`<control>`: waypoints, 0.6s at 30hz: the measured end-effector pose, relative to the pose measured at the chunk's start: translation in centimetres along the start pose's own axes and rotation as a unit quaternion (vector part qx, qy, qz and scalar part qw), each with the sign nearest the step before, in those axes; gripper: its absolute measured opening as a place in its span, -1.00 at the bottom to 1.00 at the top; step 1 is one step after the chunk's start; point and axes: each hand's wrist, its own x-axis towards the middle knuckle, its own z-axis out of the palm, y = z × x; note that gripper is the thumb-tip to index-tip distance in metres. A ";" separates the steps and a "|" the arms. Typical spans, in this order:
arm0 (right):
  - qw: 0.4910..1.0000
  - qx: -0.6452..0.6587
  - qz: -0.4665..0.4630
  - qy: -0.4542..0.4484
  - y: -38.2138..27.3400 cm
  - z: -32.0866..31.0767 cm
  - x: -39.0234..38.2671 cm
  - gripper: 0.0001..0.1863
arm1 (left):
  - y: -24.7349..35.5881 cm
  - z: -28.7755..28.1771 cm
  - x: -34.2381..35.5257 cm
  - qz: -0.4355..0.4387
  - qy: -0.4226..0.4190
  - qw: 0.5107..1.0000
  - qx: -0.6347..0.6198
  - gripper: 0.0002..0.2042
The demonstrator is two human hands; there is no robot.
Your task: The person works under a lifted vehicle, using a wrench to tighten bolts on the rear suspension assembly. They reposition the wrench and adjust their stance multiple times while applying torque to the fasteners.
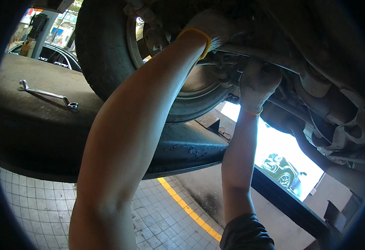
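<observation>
Both of my hands wear pale knitted gloves and are raised into the dark underside of a vehicle, behind its wheel. My left hand [212, 26], with a yellow-edged cuff, reaches in above a metal suspension bar [257, 55]; its fingers are lost in shadow. Lower and to the right, my right hand [258, 83] is closed among the parts just under that bar. Whatever it grips is hidden. The tyre [107, 54] and the metal wheel rim [197, 85] are left of my right hand, partly covered by my left forearm.
A double-ended ring spanner [49, 94] lies on the lift platform [28, 71] at the left. Underbody pipes and arms [330, 106] crowd the right. Below are a tiled floor [36, 204] with a yellow line [186, 207] and a dark beam [286, 204]. A parked car [55, 56] stands beyond.
</observation>
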 end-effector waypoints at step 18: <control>0.998 0.021 -0.066 -0.002 2.6 0.1 1.2 -0.68 | -0.3 -1.5 -0.8 0.037 0.024 0.998 -0.053 -0.64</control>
